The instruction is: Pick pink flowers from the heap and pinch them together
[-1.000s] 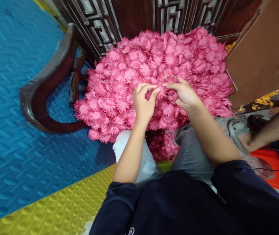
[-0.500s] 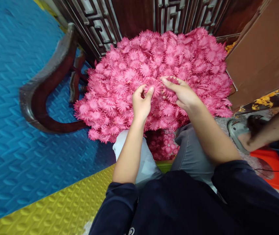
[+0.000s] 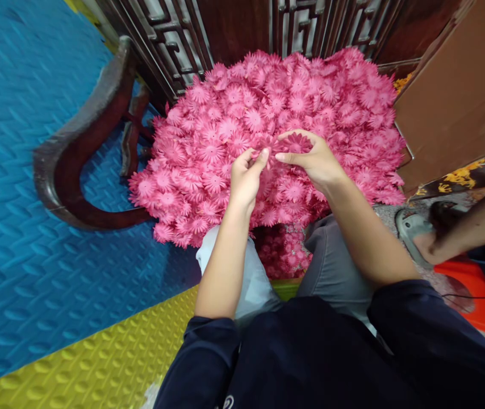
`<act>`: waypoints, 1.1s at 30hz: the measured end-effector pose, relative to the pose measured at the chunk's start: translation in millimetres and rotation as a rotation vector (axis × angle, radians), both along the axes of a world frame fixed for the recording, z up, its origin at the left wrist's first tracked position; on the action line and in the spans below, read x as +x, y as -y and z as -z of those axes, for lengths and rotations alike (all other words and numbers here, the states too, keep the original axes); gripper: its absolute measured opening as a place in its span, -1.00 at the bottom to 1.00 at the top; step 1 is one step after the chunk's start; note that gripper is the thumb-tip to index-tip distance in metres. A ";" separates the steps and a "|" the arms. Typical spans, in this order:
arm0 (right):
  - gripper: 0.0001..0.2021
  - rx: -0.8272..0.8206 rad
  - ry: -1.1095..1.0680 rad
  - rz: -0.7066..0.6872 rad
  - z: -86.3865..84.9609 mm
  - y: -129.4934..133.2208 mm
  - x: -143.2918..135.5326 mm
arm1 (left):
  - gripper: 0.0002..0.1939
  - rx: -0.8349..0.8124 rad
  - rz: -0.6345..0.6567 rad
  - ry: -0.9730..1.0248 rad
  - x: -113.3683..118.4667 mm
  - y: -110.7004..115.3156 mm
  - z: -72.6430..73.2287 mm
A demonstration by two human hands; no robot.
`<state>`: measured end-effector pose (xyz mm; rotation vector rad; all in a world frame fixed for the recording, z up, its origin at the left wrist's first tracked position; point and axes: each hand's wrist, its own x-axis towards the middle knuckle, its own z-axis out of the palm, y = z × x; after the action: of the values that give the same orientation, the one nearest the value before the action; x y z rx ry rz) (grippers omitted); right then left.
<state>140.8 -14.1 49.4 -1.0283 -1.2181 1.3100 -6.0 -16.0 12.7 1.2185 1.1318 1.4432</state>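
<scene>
A large heap of pink artificial flowers [image 3: 212, 150] with narrow, pointed petals lies in front of me. Over its middle, my left hand [image 3: 245, 176] is closed, thumb and forefinger pinching one pink flower head [image 3: 271, 146]. Close by on the right, my right hand [image 3: 317, 161] curls around a darker pink flower [image 3: 297, 142], which shows between thumb and forefinger. Its thumb tip reaches the edge of the flower in my left hand. The other fingers of my right hand are partly hidden.
A dark curved wooden armrest [image 3: 61, 162] stands left of the heap, carved wooden panels [image 3: 236, 28] behind it. At right are a brown board [image 3: 451, 85], yellow petals [image 3: 459, 176] and another person's sandalled foot [image 3: 421, 238]. More flowers [image 3: 283, 250] lie below, between my knees.
My right thumb has moved down and left toward my left hand, and the darker flower shows more openly. My left hand has hardly moved, still pinching its flower.
</scene>
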 end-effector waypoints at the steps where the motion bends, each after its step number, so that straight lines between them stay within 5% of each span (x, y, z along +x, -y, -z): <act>1: -0.58 -0.007 0.001 0.013 -0.6 0.4 0.1 | -0.68 -0.009 0.016 0.003 -0.3 0.0 -0.5; 7: -0.60 -0.095 -0.045 -0.026 -4.0 3.2 0.2 | -0.65 -0.010 0.060 -0.007 -2.1 -3.8 2.7; 16: -0.75 -0.180 -0.102 0.077 4.6 3.2 -7.2 | -0.67 0.259 -0.479 -0.513 3.1 13.5 -9.1; 24: -0.71 -0.263 -0.084 0.032 -0.1 4.3 -4.0 | -0.80 0.299 -0.409 -0.620 4.5 16.1 -11.3; 33: -0.70 -0.258 -0.110 0.060 0.2 4.2 -4.0 | -0.88 0.334 -0.237 -0.447 7.2 12.3 -8.3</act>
<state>136.8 -18.3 49.2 -1.1494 -0.9454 1.4833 1.1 -28.4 21.0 1.7513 1.4069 1.6301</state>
